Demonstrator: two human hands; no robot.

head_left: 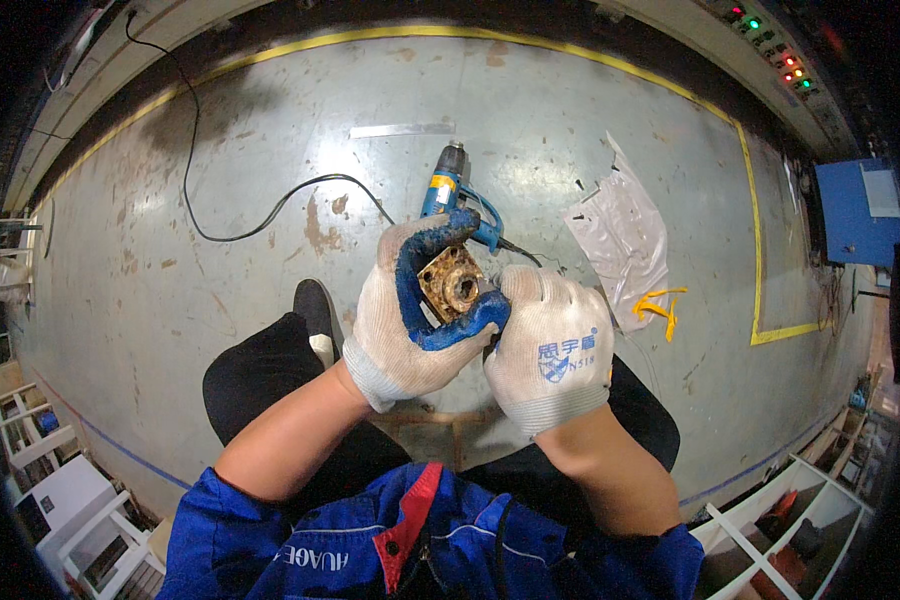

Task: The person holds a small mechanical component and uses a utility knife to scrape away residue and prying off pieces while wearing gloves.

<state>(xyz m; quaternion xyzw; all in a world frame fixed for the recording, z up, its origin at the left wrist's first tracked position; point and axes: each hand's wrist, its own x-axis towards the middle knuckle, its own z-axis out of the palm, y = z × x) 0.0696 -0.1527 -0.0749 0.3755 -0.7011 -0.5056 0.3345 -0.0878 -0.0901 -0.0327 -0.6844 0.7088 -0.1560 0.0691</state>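
Observation:
My left hand (407, 303), in a white knit glove with a blue coated palm, is wrapped round a square, rusty metal flange (450, 283) with a round raised hub and a hole in its middle. Close against it, my right hand (553, 345) is closed in a matching glove, its back turned up. The fingers of that hand curl underneath, so whatever they hold is hidden. Just beyond my left hand lies a blue corded power drill (440, 192) with a black chuck, partly covered by the glove.
A flat metal strip (402, 131) lies on the grey floor past the drill. To the right are a crumpled white plastic sheet (625, 235) and a yellow strap (662, 308). A black cable (270, 222) loops across the left. White shelving (740, 545) and a blue cabinet (855, 225) stand at the right.

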